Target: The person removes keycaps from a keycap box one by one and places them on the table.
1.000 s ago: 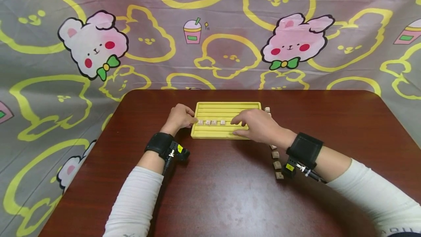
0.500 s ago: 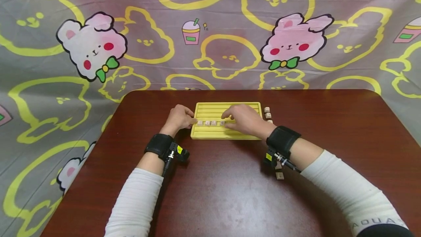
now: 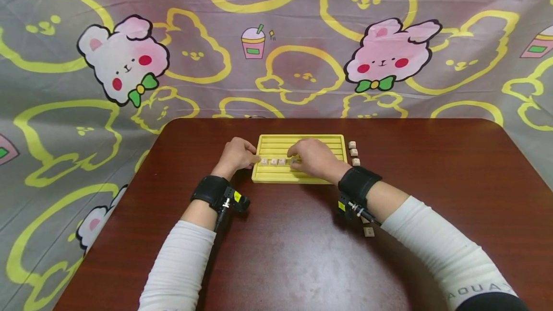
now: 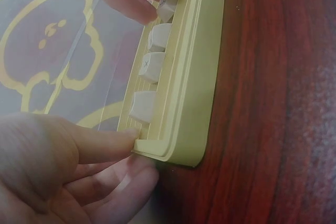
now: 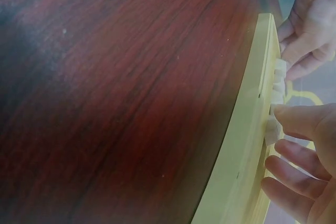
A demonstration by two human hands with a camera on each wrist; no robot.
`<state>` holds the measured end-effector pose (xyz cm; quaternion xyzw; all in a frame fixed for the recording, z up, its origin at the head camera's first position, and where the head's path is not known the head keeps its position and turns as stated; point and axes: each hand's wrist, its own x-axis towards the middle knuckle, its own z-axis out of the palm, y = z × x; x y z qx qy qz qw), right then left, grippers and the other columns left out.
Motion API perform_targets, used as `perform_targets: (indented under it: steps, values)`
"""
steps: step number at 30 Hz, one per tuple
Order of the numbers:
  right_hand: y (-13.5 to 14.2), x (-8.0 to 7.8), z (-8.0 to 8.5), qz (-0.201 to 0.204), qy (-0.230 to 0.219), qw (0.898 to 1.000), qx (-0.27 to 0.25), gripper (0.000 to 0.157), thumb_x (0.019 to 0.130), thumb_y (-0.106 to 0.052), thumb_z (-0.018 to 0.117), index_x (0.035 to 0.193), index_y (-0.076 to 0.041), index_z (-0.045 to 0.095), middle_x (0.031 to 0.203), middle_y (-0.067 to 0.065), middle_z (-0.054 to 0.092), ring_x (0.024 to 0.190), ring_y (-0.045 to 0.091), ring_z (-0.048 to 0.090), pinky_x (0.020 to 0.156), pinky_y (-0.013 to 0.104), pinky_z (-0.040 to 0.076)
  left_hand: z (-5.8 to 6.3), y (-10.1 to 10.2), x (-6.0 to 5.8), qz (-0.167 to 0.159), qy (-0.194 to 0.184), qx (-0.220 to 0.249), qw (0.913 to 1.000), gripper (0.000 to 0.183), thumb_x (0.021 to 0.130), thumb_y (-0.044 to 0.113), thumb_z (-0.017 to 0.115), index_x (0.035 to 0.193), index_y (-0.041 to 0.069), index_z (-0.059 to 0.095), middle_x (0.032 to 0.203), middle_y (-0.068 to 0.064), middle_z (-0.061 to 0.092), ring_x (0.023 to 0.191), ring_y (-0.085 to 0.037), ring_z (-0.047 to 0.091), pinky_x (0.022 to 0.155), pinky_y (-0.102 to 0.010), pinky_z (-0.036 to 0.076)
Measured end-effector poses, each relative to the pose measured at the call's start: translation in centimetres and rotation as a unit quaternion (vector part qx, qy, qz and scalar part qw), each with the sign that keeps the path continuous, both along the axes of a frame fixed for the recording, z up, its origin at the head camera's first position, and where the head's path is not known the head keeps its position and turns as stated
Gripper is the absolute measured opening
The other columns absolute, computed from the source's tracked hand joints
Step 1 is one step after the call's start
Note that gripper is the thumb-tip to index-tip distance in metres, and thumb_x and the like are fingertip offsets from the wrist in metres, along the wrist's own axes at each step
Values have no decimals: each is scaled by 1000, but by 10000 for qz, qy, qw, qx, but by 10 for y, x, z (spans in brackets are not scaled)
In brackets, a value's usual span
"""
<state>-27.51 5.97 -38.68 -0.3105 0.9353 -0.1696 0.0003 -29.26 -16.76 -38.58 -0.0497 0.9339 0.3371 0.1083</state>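
A yellow ridged tray (image 3: 276, 180) lies on the table, with a row of white keycaps in one of its grooves. My left hand (image 3: 236, 153) grips the tray's left end, thumb on the rim and the other fingers curled against the side. Closest to that thumb sits one keycap (image 4: 142, 106); a keycap marked X (image 4: 152, 67) and another keycap (image 4: 160, 37) follow along the groove. With thumb and finger, my right hand (image 3: 317, 157) pinches the fourth keycap (image 4: 167, 7), which is partly covered by the fingers and stands in the row.
Beyond the tray's right side, loose keycaps (image 3: 354, 152) form a line on the brown table (image 3: 276, 253). Nearer to me lies another keycap (image 3: 368, 232), and my right wrist hides part of that line. A patterned cloth (image 3: 302, 80) hangs behind the table.
My right hand has moved left across the tray to the fourth keycap and now pinches it. The left hand stays at the tray's left end.
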Motion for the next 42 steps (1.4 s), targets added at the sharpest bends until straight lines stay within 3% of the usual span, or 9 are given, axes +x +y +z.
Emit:
perform_targets:
  steps: [8, 14, 18, 23, 31, 42]
  values:
    - [0, -3, -4, -71, 39, 10000, 13, 19, 88, -18, 74, 106, -14, 76, 103, 2, 76, 94, 18, 69, 81, 36, 57, 1, 1, 0, 50, -47, -26, 10000, 31, 86, 11, 75, 113, -2, 70, 106, -20, 72, 62, -10, 67, 59, -21, 57]
    - [0, -5, -7, 9, 202, 9998, -48, 2, 87, -13, 72, 86, -14, 74, 80, -3, 70, 72, 13, 58, 64, 29, 48, 1, 2, 0, 91, -119, 1, 9999, 32, 86, 12, 75, 115, -2, 69, 107, -21, 72, 64, -11, 68, 58, -19, 55]
    - [-1, -5, -9, 4, 242, 9997, -86, 9, 87, -12, 71, 78, -15, 72, 73, -5, 64, 67, 11, 52, 61, 26, 42, 0, 2, 0, 98, -174, 33, 9998, 33, 87, 12, 75, 115, -2, 69, 107, -21, 72, 69, -15, 72, 58, -19, 55]
    - [-1, -5, -9, -44, 218, 9997, -81, 11, 88, -13, 71, 78, -16, 72, 72, -6, 64, 68, 11, 52, 62, 27, 43, 0, 2, 1, 96, -168, 51, 9998, 33, 86, 12, 75, 115, -3, 69, 107, -22, 72, 73, -18, 74, 59, -20, 56]
    - [-2, -6, -9, -44, 331, 9994, -46, 12, 88, -12, 72, 76, -15, 72, 69, -6, 63, 67, 12, 53, 62, 28, 45, 0, 3, 0, 113, -142, 31, 9998, 33, 86, 11, 76, 115, -2, 69, 106, -21, 72, 70, -16, 72, 59, -20, 57]
    - [0, -5, -6, 72, 284, 9995, -85, 18, 91, -13, 70, 73, -13, 68, 68, -4, 56, 66, 12, 46, 63, 27, 38, 2, 3, -1, 141, -191, -6, 9997, 32, 86, 12, 76, 115, -2, 69, 108, -21, 72, 68, -14, 71, 62, -22, 58]
